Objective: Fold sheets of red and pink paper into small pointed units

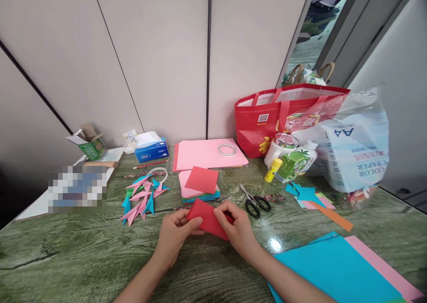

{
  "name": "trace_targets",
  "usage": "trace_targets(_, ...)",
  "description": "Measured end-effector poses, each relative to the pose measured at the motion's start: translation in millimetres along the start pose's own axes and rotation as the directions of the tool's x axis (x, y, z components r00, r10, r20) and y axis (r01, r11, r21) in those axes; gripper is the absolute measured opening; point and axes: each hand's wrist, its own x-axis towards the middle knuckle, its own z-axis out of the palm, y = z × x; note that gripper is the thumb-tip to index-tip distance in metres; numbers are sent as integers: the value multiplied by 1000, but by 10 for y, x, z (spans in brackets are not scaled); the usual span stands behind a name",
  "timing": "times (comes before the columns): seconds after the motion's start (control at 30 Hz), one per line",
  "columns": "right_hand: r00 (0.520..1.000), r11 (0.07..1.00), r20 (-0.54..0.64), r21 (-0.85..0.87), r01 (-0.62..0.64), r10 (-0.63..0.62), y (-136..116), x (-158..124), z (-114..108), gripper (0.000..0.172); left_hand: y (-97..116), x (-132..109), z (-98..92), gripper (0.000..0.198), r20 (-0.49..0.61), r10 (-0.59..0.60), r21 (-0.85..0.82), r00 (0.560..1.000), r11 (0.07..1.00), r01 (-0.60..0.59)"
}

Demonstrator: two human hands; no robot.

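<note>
A folded red paper [207, 217] is held just above the green table [83, 254] between both my hands. My left hand [176, 234] pinches its left edge with thumb on top. My right hand [235, 226] grips its right side, fingers curled over the fold. Just behind lies a stack of square coloured papers [196, 188] with a red sheet on top. Black-handled scissors [256, 201] lie right of my right hand.
Folded pink, blue and green paper pieces [142, 197] lie to the left. Large pink sheets [208, 154] with a tape ring [227, 149], a tissue box [151, 149], a red bag [267, 120], a glue stick [272, 169] and big blue and pink sheets [336, 272] surround the spot.
</note>
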Motion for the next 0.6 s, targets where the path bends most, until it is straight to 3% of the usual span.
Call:
trace_targets(0.43, 999, 999, 36, -30, 14, -13, -33, 8, -24, 22, -58, 10, -51, 20, 43, 2, -20, 999, 1000, -1)
trace_targets(0.6, 995, 997, 92, -47, 54, -49, -4, 20, -40, 21, 20, 10, -44, 21, 80, 19, 80, 997, 996, -26)
